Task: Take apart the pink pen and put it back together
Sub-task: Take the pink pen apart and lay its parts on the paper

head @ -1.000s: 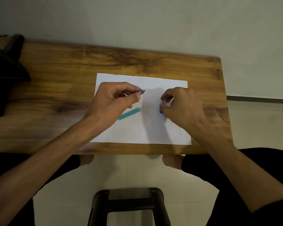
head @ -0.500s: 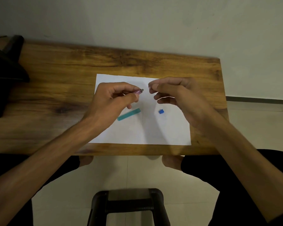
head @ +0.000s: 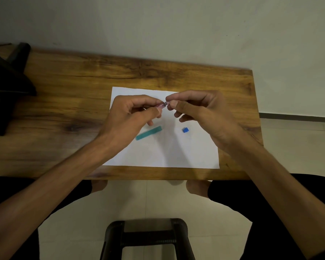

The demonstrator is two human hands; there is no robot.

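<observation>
Above white paper (head: 167, 154), both hands' fingers (head: 174, 105) pinched on pink pen (head: 162, 105).

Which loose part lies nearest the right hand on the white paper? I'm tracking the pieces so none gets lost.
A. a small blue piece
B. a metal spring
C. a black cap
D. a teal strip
A: the small blue piece lies on the white sheet of paper just below the right hand, while the teal strip lies below the left hand.

A white sheet of paper (head: 176, 154) lies toward the right end of the brown wooden table (head: 73, 102), close to its near edge. A black object (head: 6, 87) occupies the table's far-left corner, and a black stool (head: 148, 239) stands on the pale tiled floor (head: 148, 199) just off that near edge.
</observation>
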